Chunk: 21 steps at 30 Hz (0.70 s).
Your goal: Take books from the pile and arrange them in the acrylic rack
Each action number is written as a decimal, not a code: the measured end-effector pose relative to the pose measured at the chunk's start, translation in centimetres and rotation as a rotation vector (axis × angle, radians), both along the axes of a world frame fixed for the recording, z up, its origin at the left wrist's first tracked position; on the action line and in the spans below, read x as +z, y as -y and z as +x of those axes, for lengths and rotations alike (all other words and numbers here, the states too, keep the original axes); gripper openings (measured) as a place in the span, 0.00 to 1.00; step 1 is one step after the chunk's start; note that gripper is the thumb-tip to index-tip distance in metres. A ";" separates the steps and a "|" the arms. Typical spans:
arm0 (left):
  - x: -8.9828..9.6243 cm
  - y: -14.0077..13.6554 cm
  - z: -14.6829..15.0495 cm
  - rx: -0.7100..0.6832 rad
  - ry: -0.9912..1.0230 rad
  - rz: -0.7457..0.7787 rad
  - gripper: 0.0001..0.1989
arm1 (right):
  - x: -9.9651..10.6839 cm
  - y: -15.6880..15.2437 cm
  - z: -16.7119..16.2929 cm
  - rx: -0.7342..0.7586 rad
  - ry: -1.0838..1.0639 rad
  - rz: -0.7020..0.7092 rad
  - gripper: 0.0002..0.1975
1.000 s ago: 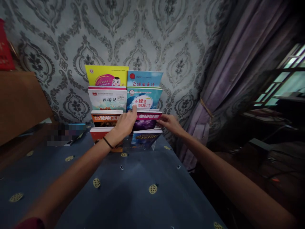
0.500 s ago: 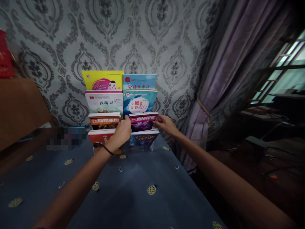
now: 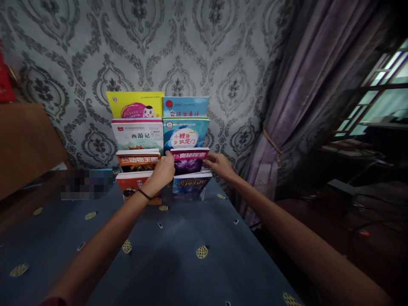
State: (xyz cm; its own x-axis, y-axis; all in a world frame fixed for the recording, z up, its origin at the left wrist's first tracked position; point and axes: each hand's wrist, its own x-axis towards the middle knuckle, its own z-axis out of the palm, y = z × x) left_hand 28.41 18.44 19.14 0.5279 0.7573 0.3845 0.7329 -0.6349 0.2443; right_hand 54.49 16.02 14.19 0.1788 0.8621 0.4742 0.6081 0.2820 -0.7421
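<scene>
Both my hands are at a purple book point(image 3: 188, 163) in the third row of a stepped stand of books. My left hand point(image 3: 163, 170) grips its left edge, fingers closed. At its right edge, my right hand point(image 3: 219, 165) pinches the book between thumb and fingers. Below it stands a dark blue book point(image 3: 191, 185). An orange animal book point(image 3: 127, 160) and a red-orange book point(image 3: 129, 182), partly hidden by my left arm, are to the left. Behind are a white-covered book point(image 3: 137, 135), a teal book point(image 3: 186, 131), a yellow book point(image 3: 135, 102) and a light blue book point(image 3: 186, 105).
The books stand on a table with a dark blue patterned cloth point(image 3: 165, 255), against a patterned wall point(image 3: 216, 55). A cardboard box point(image 3: 28, 148) is at the left. A tied purple curtain point(image 3: 274, 127) hangs beyond the table's right edge.
The purple book has shifted slightly left relative to the book below it, with both hands on it. The whole view has moved a little.
</scene>
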 end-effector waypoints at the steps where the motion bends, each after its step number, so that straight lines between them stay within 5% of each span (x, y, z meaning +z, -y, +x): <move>1: 0.0 0.0 0.0 0.006 -0.002 -0.005 0.17 | -0.1 -0.2 0.0 0.011 -0.020 0.000 0.12; 21: -0.1 -0.5 0.5 0.038 0.035 -0.048 0.18 | -0.8 -1.7 -0.2 0.079 -0.212 0.132 0.16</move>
